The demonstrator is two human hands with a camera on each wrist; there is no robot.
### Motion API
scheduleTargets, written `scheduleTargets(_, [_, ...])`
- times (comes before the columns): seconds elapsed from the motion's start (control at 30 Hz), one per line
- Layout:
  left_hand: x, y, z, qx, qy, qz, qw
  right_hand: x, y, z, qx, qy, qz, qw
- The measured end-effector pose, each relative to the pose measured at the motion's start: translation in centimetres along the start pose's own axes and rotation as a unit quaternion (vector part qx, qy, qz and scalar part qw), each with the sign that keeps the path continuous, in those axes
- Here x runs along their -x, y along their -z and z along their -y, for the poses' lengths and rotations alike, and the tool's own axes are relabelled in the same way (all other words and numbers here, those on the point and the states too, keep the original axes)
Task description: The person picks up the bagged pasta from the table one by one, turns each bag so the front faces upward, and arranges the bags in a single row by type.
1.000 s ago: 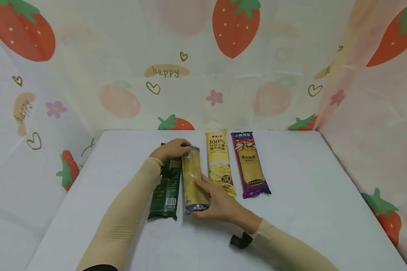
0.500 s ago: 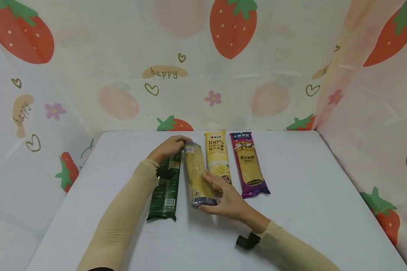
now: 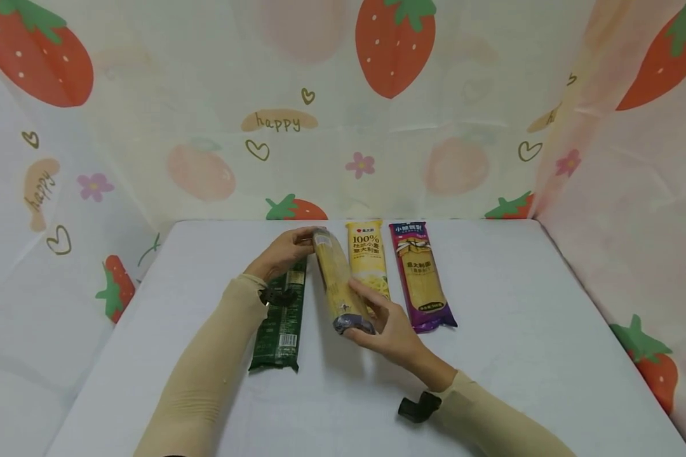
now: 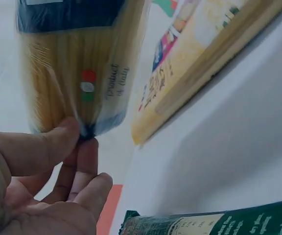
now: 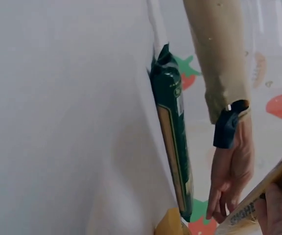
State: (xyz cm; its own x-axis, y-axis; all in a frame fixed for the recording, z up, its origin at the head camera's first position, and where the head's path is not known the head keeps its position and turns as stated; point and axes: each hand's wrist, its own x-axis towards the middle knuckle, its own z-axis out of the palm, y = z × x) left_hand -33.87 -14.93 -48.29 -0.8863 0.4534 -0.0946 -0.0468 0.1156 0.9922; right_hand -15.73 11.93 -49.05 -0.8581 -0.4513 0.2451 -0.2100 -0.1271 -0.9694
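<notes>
Both hands hold a clear pack of spaghetti (image 3: 334, 273) with dark blue ends, raised off the white table and tilted. The left hand (image 3: 282, 254) pinches its far end between thumb and fingers. In the left wrist view, "Product of Italy" shows on the spaghetti pack (image 4: 67, 73) above the thumb (image 4: 43, 149). Around the near end curls the right hand (image 3: 394, 330), thumb and fingers on its right side. A green pasta pack (image 3: 280, 330) lies under the left wrist, barcode up. Just right of the raised pack lies a yellow pasta pack (image 3: 367, 251), its lower part hidden.
A purple pasta pack (image 3: 422, 273) lies slightly slanted to the right of the yellow one. The white table (image 3: 520, 355) is bordered at the back and sides by strawberry-print cloth (image 3: 206, 95). Each wrist carries a small black camera mount (image 3: 418, 407).
The spaghetti pack has risen from beside the green pack, shifting right and tilting, with both hands holding it. The other packs stay where they lay.
</notes>
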Motion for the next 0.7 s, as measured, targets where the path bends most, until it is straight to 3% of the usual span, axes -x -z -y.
scheduleTargets(0.27, [0.21,-0.05,0.08,0.001,-0.009,-0.01,0.9999,-0.12,-0.3,0.22,-0.057,0.01,-0.003,0.998])
scheduleTargets(0.7, [0.75,0.22,0.23,0.07,0.007,0.063,0.9955,-0.07,-0.75,0.16,-0.084,0.02,0.005,0.996])
